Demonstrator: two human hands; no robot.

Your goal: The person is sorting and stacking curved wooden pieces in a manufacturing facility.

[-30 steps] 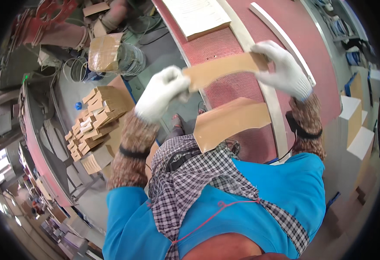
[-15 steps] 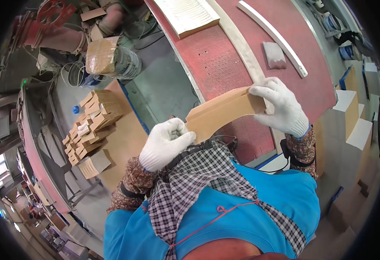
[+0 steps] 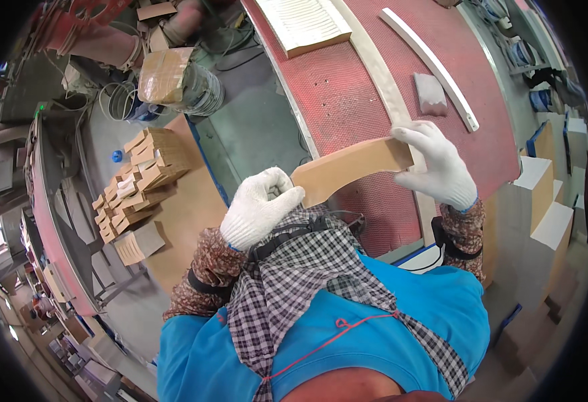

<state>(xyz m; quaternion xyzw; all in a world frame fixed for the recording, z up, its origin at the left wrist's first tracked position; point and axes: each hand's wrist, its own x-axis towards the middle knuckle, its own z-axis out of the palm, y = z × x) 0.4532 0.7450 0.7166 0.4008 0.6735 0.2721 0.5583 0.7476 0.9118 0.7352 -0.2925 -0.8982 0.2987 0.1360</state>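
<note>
Both gloved hands pinch one flat tan wooden piece [image 3: 351, 170]: the right hand [image 3: 440, 165] has its grip closed on the far end, fingers over the top edge, and the left hand [image 3: 259, 208] is curled tight around the near end. The piece is held in the air at chest height, just above the red mesh surface [image 3: 347, 94]. By the look of it, the piece is only in hand, not yet set down; a white louvred panel [image 3: 305, 24], a long pale strip [image 3: 430, 64] and a small block [image 3: 431, 94] lie on that surface, and a pile of similar wooden pieces [image 3: 136, 184] sits well apart to the left.
</note>
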